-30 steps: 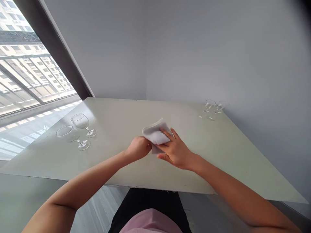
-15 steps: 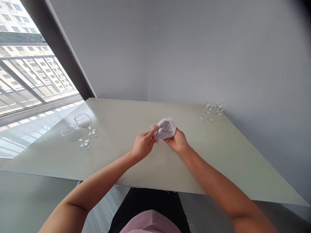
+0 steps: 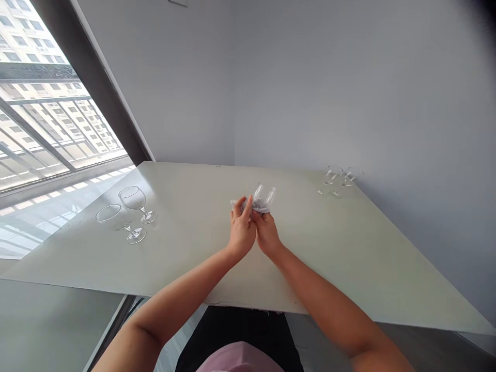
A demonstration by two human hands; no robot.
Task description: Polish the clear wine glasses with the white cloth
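Observation:
My left hand (image 3: 242, 230) and my right hand (image 3: 268, 232) are close together above the middle of the table, both closed around a small wine glass (image 3: 270, 195) and a white cloth (image 3: 262, 208). The glass's clear bowl pokes out beyond my fingers, tilted away to the right. The cloth is bunched round the lower part of the glass, with a corner showing beside my left fingers. The stem and foot are hidden by my left hand and the cloth. My right thumb presses the cloth near the base of the bowl.
Two larger wine glasses, a near one (image 3: 135, 236) and a far one (image 3: 148, 217), stand at the left of the pale table (image 3: 186, 194). Two smaller stemmed glasses (image 3: 332, 175) stand at the far right by the grey wall (image 3: 329, 93). A window (image 3: 50, 113) is on the left.
The cloth has slipped down from around the bowl, which is now uncovered. My right hand has moved left against my left hand, and my left hand has shifted slightly right.

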